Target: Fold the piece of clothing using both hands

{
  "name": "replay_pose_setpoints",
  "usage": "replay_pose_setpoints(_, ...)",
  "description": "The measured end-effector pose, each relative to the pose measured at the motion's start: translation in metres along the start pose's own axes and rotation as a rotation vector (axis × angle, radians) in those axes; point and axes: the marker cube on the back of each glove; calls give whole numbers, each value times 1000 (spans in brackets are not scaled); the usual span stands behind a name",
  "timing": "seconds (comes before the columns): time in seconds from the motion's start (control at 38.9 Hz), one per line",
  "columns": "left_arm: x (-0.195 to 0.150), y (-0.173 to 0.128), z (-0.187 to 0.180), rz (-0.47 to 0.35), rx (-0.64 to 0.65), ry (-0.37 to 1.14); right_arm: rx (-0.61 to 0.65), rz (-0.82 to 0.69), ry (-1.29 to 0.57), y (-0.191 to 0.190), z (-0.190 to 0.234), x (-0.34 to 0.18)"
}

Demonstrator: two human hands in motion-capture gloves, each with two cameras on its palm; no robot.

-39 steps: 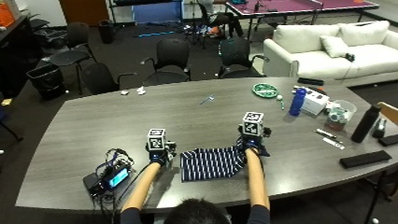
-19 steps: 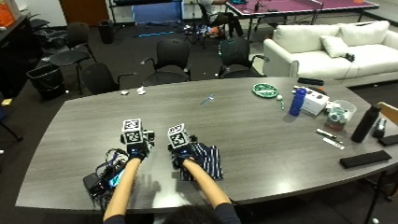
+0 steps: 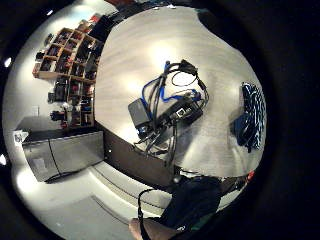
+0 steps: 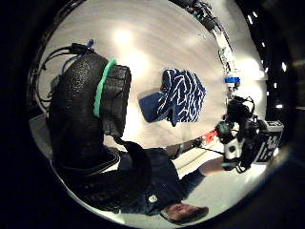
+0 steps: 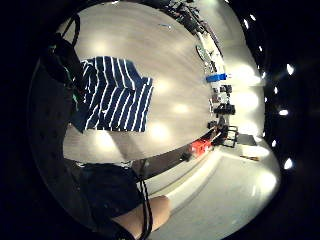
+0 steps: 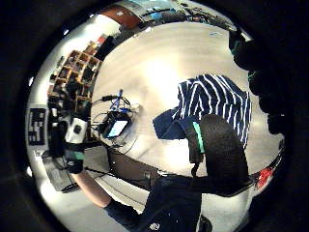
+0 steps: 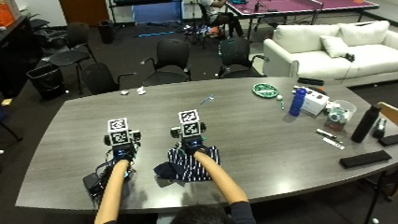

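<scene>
Striped navy shirt (image 7: 189, 164) lies folded near the desk (image 7: 261, 126) front edge, stripes running away from me; my right hand (image 7: 191, 145) rests above it, my left hand (image 7: 121, 151) beside; fingers' state I cannot tell.

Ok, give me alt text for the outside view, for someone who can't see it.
A person at a grey table reaches forward with both gloved hands: the right hand is at the far edge of a folded navy-and-white striped garment, the left hand above a bundle of cables and a device beside it. A blue bottle stands far right.
</scene>
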Motion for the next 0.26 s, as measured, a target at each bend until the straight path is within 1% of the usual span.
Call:
replay_pose_setpoints(0.08, 1, 1, -5, 1, 9, 2, 16, 25, -24, 5, -7, 20)
replay_pose_setpoints(0.18, 4, -7, 0, 2, -4, 11, -22, 58, -41, -3, 6, 44)
replay_pose_setpoints(0.26, 6, -13, 5, -4, -14, 12, -40, 73, -45, -2, 10, 54)
